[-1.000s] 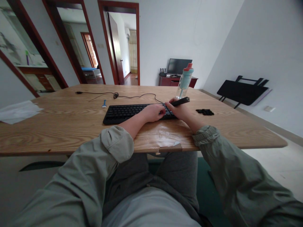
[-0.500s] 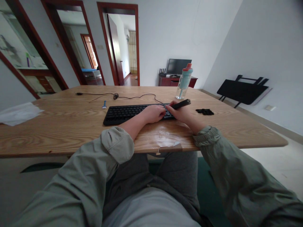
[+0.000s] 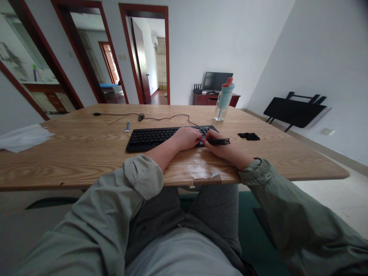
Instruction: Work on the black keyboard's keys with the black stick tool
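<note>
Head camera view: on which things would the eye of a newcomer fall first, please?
Probably first on the left hand and right hand, close together at the right end of the black keyboard, the right one gripping a dark slim tool. Next, the teal-and-clear drinking bottle with its red cap, standing beyond them. Then the small black pieces, heaped to their right on the wooden table.
</note>
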Demonstrator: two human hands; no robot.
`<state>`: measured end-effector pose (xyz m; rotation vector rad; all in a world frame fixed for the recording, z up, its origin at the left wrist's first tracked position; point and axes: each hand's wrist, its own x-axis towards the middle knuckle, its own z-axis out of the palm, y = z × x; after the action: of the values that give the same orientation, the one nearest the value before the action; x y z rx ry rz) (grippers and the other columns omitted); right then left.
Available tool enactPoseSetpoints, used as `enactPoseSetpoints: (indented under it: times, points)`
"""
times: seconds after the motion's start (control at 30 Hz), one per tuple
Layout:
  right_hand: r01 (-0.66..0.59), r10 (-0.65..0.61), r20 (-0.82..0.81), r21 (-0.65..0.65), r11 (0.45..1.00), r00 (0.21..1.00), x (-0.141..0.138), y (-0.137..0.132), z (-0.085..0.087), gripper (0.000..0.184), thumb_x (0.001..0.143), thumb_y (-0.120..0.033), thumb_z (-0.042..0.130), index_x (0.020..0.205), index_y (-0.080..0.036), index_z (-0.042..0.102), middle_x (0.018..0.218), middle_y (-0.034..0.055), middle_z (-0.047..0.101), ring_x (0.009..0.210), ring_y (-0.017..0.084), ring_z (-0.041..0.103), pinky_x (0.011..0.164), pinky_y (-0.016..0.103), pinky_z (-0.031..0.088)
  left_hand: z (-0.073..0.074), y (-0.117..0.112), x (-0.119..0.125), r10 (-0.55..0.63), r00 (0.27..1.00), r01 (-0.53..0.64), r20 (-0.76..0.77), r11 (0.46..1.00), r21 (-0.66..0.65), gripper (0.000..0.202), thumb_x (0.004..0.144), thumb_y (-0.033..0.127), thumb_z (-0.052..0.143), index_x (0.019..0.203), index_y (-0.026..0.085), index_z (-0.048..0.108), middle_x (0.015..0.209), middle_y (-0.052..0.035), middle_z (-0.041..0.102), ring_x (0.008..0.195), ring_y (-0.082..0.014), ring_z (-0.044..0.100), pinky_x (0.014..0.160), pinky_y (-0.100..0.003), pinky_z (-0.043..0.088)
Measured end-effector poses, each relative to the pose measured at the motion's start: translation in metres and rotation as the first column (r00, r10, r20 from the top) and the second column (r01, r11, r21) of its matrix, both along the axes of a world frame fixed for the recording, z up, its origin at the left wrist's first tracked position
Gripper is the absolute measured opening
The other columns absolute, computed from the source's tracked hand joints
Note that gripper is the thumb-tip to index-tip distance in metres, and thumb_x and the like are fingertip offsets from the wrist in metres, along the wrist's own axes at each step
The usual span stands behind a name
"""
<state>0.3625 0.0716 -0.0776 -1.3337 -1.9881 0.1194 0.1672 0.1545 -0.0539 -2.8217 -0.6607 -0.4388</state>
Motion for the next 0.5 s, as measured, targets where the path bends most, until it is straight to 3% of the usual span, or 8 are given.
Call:
enactPoseSetpoints:
  times: [0.2, 0.33, 0.5]
  points:
    - [-0.072, 0.063, 0.184, 0.039, 0.997, 0.981, -0.007, -0.006, 0.004, 0.015, 0.099, -0.037, 0.055, 0.093, -0.024, 0.052, 0.089, 0.0063, 0.068, 0.077, 0.021, 0.060, 0.074, 0.033, 0.044, 0.007, 0.009, -0.016, 0.132, 0.988, -0.122, 0.082, 0.986, -0.115, 0.025, 0.094, 0.024, 0.060, 0.110, 0.021, 0.079, 0.113, -0.0069, 0.079, 0.102, -0.0242, 0.072, 0.088, -0.032, 0.054]
    - [-0.110, 0.090, 0.300, 0.048, 0.993, 0.950, -0.009, -0.008, 0.005, 0.014, 0.101, -0.036, 0.052, 0.094, -0.024, 0.052, 0.089, 0.0078, 0.069, 0.075, 0.022, 0.060, 0.071, 0.033, 0.042, 0.004, 0.017, -0.024, 0.136, 0.985, -0.123, 0.105, 0.985, -0.120, 0.025, 0.092, 0.022, 0.060, 0.107, 0.020, 0.079, 0.114, -0.0082, 0.079, 0.102, -0.0245, 0.072, 0.091, -0.033, 0.054]
    - [0.023, -0.030, 0.100, 0.068, 0.997, 0.995, -0.006, 0.000, -0.004, 0.021, 0.098, -0.042, 0.057, 0.088, -0.025, 0.051, 0.083, 0.0044, 0.065, 0.072, 0.021, 0.059, 0.067, 0.032, 0.043, 0.001, 0.018, -0.024, 0.129, 0.985, -0.113, 0.111, 0.984, -0.137, 0.026, 0.091, 0.021, 0.059, 0.105, 0.021, 0.080, 0.109, -0.0071, 0.080, 0.096, -0.0232, 0.072, 0.086, -0.032, 0.053]
